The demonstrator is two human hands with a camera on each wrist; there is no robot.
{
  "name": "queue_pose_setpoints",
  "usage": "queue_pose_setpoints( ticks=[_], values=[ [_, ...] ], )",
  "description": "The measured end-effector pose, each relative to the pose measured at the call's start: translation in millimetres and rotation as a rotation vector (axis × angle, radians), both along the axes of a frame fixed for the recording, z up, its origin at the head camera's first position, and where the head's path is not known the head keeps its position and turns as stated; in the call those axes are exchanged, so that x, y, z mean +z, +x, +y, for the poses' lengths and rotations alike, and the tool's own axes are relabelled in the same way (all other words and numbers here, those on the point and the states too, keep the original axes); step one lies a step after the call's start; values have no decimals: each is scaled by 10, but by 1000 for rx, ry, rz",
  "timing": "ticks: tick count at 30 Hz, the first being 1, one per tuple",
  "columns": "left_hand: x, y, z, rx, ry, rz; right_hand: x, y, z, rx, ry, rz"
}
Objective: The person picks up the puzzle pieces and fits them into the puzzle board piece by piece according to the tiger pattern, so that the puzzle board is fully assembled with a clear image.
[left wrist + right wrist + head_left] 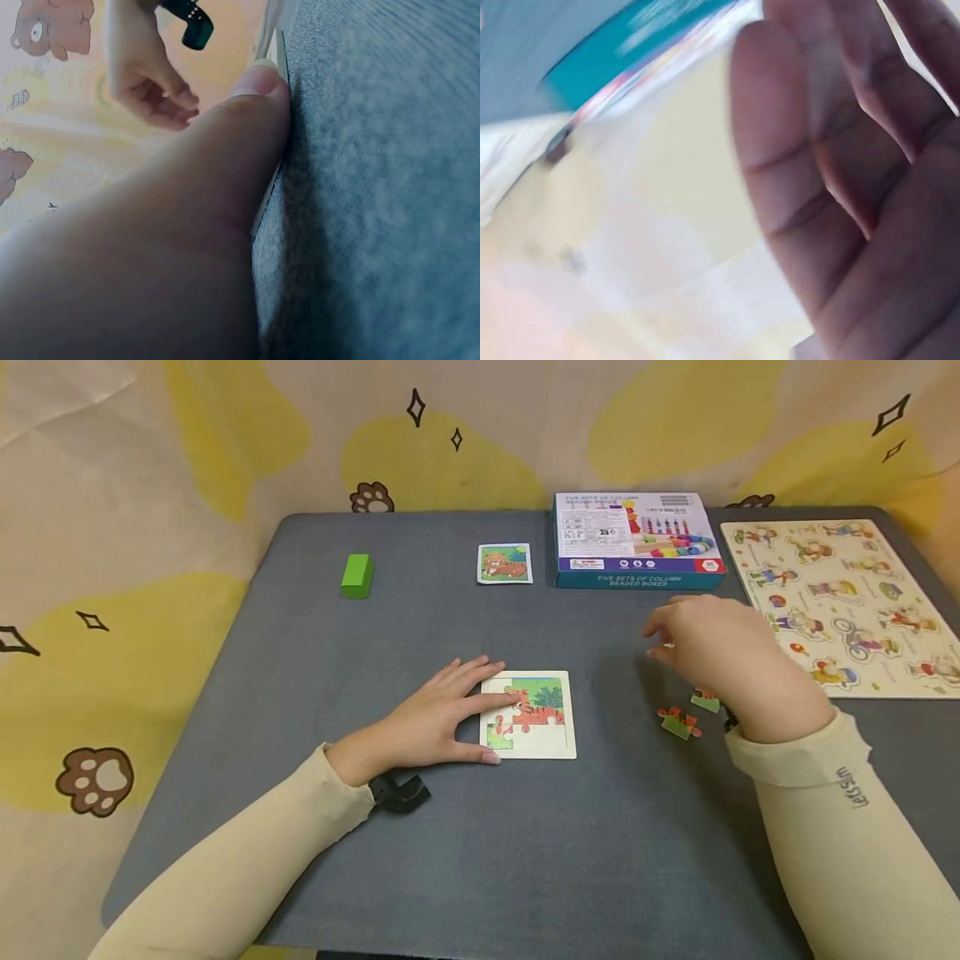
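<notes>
A small jigsaw puzzle in a white frame (534, 749) lies on the grey table, part of a tiger picture fitted inside it. My left hand (442, 718) rests over its left side with fingers spread, the thumb at the lower edge. Beyond the left thumb (259, 97), the left wrist view shows the frame's thin edge. Above the table on the right hovers my right hand (712, 643), fingers loosely bent. No object shows in its fingers (780, 135) in the right wrist view. Below it lie loose puzzle pieces (678, 724), one partly beside the wrist.
A green block (357, 576) stands at the back left. Near the back middle lies a small picture card (505, 564). A beaded-column toy box (637, 542) sits to its right. A wooden board with figure pieces (847, 602) covers the right side. Patterned cloth (465, 435) hangs behind the table.
</notes>
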State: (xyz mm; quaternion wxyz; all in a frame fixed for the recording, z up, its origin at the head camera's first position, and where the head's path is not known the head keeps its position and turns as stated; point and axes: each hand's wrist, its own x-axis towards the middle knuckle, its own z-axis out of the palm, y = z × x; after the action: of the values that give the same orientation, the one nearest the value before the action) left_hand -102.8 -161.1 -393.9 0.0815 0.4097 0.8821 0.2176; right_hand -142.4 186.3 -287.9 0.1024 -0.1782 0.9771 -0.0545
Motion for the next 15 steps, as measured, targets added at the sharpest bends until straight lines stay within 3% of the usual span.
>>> queue_pose_setpoints(
  ticks=[5,15],
  values=[
    [11,-4,9,4,-15,-3,16,-206,477,-121,16,-147],
    [19,-6,12,9,-11,-4,-185,-434,929,-178,4,-256]
  ],
)
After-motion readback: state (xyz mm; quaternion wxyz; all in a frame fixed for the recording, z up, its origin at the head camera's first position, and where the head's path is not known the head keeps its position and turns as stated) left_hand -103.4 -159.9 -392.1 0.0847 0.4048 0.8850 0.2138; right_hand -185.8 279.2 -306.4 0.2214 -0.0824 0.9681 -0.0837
